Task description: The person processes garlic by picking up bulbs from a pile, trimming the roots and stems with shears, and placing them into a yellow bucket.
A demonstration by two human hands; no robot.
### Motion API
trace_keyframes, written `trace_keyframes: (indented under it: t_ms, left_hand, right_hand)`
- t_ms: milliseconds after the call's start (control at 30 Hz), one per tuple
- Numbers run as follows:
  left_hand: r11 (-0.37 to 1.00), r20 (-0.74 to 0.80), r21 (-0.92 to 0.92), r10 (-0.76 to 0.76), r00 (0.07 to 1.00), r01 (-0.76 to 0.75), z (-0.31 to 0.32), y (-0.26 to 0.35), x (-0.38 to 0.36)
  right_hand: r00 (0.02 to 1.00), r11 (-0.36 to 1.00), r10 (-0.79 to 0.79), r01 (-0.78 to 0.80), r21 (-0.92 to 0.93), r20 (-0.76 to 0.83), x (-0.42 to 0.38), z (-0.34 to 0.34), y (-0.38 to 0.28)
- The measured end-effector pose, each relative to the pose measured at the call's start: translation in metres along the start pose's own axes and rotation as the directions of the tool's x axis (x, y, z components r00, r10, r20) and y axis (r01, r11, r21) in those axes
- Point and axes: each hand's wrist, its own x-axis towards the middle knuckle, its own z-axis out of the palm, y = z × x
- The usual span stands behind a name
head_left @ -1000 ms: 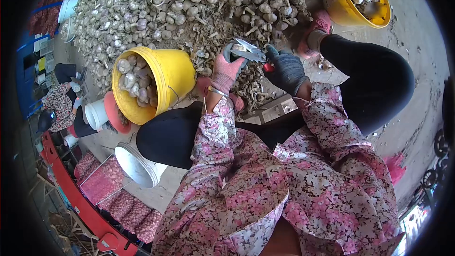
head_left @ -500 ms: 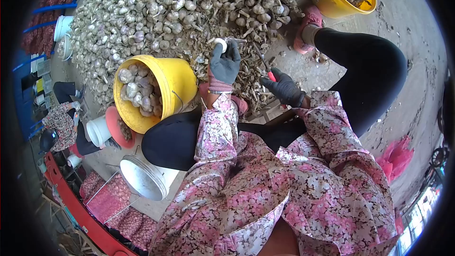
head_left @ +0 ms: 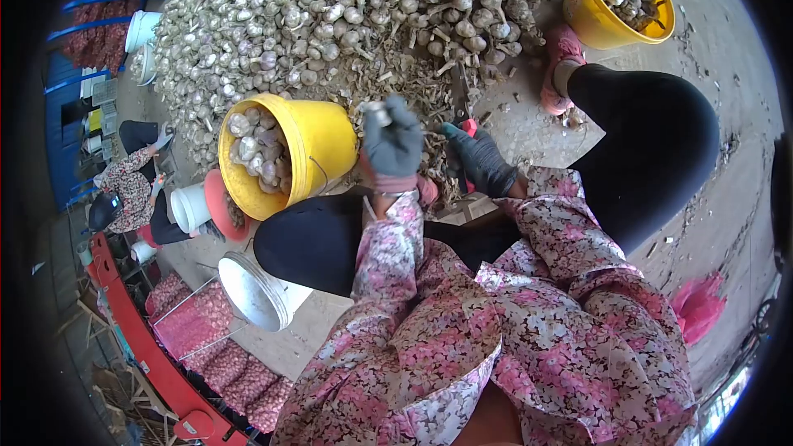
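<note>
My left hand (head_left: pixel 393 142), in a grey-coated glove and smeared by motion, is closed around a whitish garlic bulb (head_left: pixel 378 113) beside the yellow bucket. My right hand (head_left: pixel 483 161), in a dark glove, grips red-handled shears (head_left: pixel 468 126), whose dark blades point away from me over the garlic heap's edge. Loose trimmings and dry stalks (head_left: pixel 434 149) lie beneath both hands. On my left, the yellow bucket (head_left: pixel 326 144) is tilted with its mouth facing left and holds several garlic bulbs (head_left: pixel 258 149).
A large heap of garlic (head_left: pixel 306 25) spreads ahead. Another yellow bucket (head_left: pixel 582 12) stands front right, by my foot. A white bucket (head_left: pixel 285 306) lies near my left knee. At far left another person (head_left: pixel 128 190) sits by a white bucket (head_left: pixel 190 208). Filled mesh sacks (head_left: pixel 198 322) lie behind.
My left hand has turned and drawn slightly back with the bulb. The right hand has moved a little left and nearer to me, and the shears point more straight ahead. The view has shifted slightly.
</note>
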Motion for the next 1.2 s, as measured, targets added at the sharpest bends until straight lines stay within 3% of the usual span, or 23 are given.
trace_keyframes:
  t_ms: [33, 67, 167, 233, 267, 300, 333, 400, 467, 500, 533, 600, 667, 700, 733, 767, 800, 867, 933, 967, 1033, 1133, 1200]
  left_hand:
    - [0.966, 0.238, -0.213, -0.096, 0.966, 0.148, 0.024, 0.021, -0.003]
    - [0.885, 0.203, -0.45, 0.23, 0.952, -0.118, 0.035, 0.043, -0.003]
    - [0.845, 0.09, -0.433, 0.388, 0.917, -0.314, 0.085, 0.058, -0.01]
    - [0.896, -0.079, 0.079, 0.442, 0.893, -0.437, 0.083, 0.041, 0.022]
    - [0.917, -0.143, 0.244, 0.356, 0.923, -0.316, 0.055, 0.035, 0.05]
    - [0.793, -0.162, 0.577, 0.347, 0.924, -0.196, 0.036, 0.017, 0.074]
    - [0.759, -0.214, 0.65, 0.22, 0.952, -0.029, 0.033, -0.004, 0.096]
    - [0.327, -0.224, 0.934, 0.232, 0.947, 0.141, 0.011, -0.042, 0.158]
    - [0.211, -0.136, 0.972, 0.142, 0.98, 0.104, -0.013, -0.071, 0.217]
    - [-0.059, -0.01, 0.998, 0.104, 0.995, 0.016, -0.051, -0.076, 0.257]
    - [-0.304, 0.108, 0.949, 0.087, 0.99, -0.077, -0.06, -0.091, 0.28]
    - [-0.784, 0.032, 0.619, 0.078, 0.996, 0.042, -0.072, -0.108, 0.314]
    - [-0.793, -0.043, 0.584, 0.184, 0.982, 0.174, -0.083, -0.113, 0.328]
    - [-0.836, 0.073, 0.543, 0.141, 0.987, 0.08, -0.092, -0.109, 0.33]
    - [-0.836, 0.071, 0.542, 0.144, 0.987, 0.083, -0.088, -0.104, 0.32]
    - [-0.413, -0.094, 0.902, 0.099, 0.991, 0.127, -0.074, -0.098, 0.301]
    - [0.131, -0.203, 0.97, -0.029, 0.979, 0.205, -0.056, -0.091, 0.278]
    - [0.201, -0.293, 0.931, -0.086, 0.952, 0.305, -0.012, -0.078, 0.224]
    - [0.455, -0.175, 0.86, -0.166, 0.97, 0.233, 0.005, -0.067, 0.173]
    - [0.398, -0.129, 0.898, -0.172, 0.977, 0.189, 0.008, -0.06, 0.152]
    - [0.314, -0.045, 0.944, -0.186, 0.982, 0.103, 0.001, -0.049, 0.121]
    - [-0.042, 0.13, 0.99, -0.072, 0.989, -0.133, -0.01, -0.043, 0.087]
    - [-0.09, 0.077, 0.993, -0.005, 0.997, -0.077, -0.015, -0.041, 0.069]
  right_hand:
    - [1.0, 0.998, 0.001, -0.001, -0.063, 0.005, 0.006, -0.006, 0.004]
    - [1.0, 0.998, -0.008, 0.008, -0.054, -0.001, 0.01, -0.014, 0.007]
    - [0.97, 1.0, -0.018, 0.022, 0.016, -0.244, 0.018, -0.025, 0.004]
    - [0.972, 0.989, -0.004, 0.038, 0.143, -0.233, 0.031, -0.028, -0.002]
    - [0.973, 0.962, 0.006, 0.057, 0.267, -0.23, 0.037, -0.031, -0.004]
    - [0.976, 0.968, 0.012, 0.043, 0.248, -0.216, 0.035, -0.03, -0.016]
    - [0.975, 0.965, 0.017, 0.042, 0.257, -0.222, 0.036, -0.03, -0.021]
    - [0.952, 0.958, -0.023, 0.108, 0.264, -0.306, 0.037, -0.029, -0.025]
    - [0.953, 0.957, -0.026, 0.112, 0.269, -0.302, 0.037, -0.034, -0.032]
    - [0.957, 0.974, -0.019, 0.083, 0.212, -0.288, 0.036, -0.035, -0.037]
    - [0.962, 0.987, -0.011, 0.054, 0.151, -0.273, 0.036, -0.037, -0.042]
    - [0.954, 0.988, -0.014, 0.059, 0.141, -0.3, 0.039, -0.039, -0.045]
    - [0.951, 0.998, -0.063, 0.066, -0.001, -0.302, 0.046, -0.046, -0.042]
    - [0.912, 0.943, -0.259, 0.168, -0.287, -0.318, 0.062, -0.059, -0.024]
    - [0.913, 0.943, -0.256, 0.165, -0.288, -0.317, 0.058, -0.06, -0.031]
    - [0.885, 0.883, -0.343, 0.19, -0.429, -0.314, 0.051, -0.058, -0.046]
    - [0.854, 0.802, -0.428, 0.208, -0.559, -0.296, 0.049, -0.057, -0.055]
    - [0.796, 0.728, -0.528, 0.246, -0.64, -0.295, 0.057, -0.064, -0.057]
    - [0.681, 0.436, -0.72, 0.289, -0.852, -0.137, 0.041, -0.06, -0.077]
    - [0.685, 0.433, -0.716, 0.29, -0.853, -0.131, 0.035, -0.058, -0.08]
    - [0.729, 0.143, -0.684, 0.179, -0.973, 0.033, 0.025, -0.057, -0.08]
    - [0.761, 0.017, -0.635, 0.188, -0.982, 0.135, 0.017, -0.055, -0.069]
    - [0.789, -0.014, -0.596, 0.177, -0.984, 0.15, 0.005, -0.05, -0.06]
